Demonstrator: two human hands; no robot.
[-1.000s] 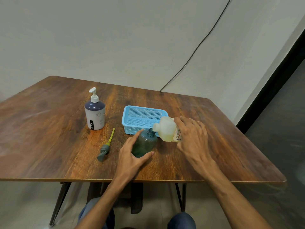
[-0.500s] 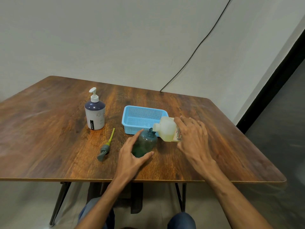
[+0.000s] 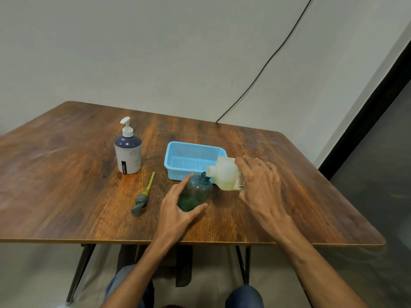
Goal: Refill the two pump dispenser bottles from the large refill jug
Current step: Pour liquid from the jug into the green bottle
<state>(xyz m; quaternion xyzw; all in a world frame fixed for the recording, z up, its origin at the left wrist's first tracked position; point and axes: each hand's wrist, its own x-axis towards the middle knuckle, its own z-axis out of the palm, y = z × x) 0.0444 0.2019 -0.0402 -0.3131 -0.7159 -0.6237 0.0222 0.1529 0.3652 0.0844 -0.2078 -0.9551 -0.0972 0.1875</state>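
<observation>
here, translucent refill jug tilts over rounded green bottle.

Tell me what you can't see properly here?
Head view only:
- Tilted pale plastic refill jug: the right hand covers its rear and most of the label.
- Dark green round bottle: its lower side is behind the left hand; liquid level unclear.
- Any liquid stream at the spout: too small.
- White pump bottle: contents hidden by its opaque wall.
</observation>
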